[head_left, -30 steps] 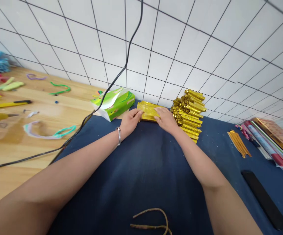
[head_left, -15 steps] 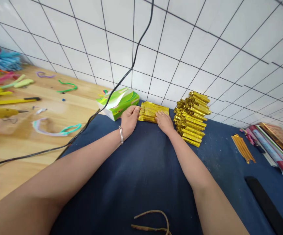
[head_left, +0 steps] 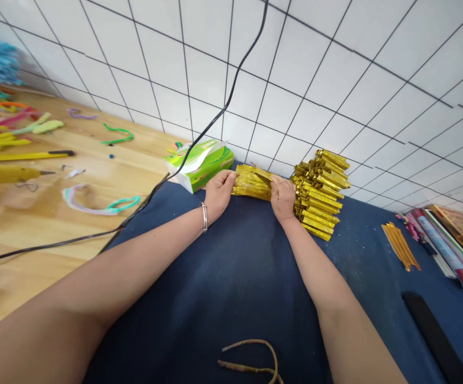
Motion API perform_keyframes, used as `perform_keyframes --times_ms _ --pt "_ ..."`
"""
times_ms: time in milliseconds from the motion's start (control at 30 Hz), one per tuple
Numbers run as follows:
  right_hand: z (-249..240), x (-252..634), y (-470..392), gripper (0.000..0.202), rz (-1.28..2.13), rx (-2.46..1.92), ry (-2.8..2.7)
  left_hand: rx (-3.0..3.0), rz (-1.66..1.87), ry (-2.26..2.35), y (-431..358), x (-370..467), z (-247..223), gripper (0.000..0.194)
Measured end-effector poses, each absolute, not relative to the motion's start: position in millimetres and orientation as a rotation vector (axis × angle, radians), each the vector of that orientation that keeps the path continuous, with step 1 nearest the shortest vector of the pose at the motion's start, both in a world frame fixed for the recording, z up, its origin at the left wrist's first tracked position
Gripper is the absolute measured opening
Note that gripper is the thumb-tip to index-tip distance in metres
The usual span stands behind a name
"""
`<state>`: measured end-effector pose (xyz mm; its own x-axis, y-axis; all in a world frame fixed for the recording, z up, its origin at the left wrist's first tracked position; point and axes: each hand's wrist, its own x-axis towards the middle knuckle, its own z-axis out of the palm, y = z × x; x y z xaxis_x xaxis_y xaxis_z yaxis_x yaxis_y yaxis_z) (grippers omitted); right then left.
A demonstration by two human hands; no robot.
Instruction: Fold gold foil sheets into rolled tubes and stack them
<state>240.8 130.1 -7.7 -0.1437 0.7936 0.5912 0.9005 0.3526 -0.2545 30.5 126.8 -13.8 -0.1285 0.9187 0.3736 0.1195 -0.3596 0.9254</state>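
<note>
A flat stack of shiny gold foil paper lies on the dark blue cloth by the tiled wall. At its left end my left hand, with a silver bangle on the wrist, is closed in a pinch on the paper's edge. My right hand is closed on the right end, where a top strip is raised and tilted; its fingertips are partly hidden. Just right of that hand, a pile of folded gold foil strips leans against the wall.
A green tissue pack stands left of the paper. A black cable hangs across the view. Leftward on the wood are a yellow glue gun and craft stems. Brown strips, books and a black bar lie at right.
My right hand has gone from lying flat on the gold paper to gripping its right end, lifting a strip. My left hand stays at the left end. The view has shifted slightly.
</note>
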Motion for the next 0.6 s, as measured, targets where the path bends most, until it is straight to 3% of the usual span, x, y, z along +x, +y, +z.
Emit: perform_keyframes --times_ms 167,400,600 --pt "5.2 249.3 125.2 0.04 -0.214 -1.398 -1.765 1.829 1.454 1.268 133.7 31.5 -18.7 0.032" --pt "15.0 244.0 119.9 0.04 -0.088 -1.318 -1.592 2.614 0.652 1.253 137.5 40.9 -27.9 0.052" --pt "31.6 248.4 119.9 0.039 -0.072 -1.253 -1.414 2.742 0.455 1.216 138.0 39.9 -27.9 0.049"
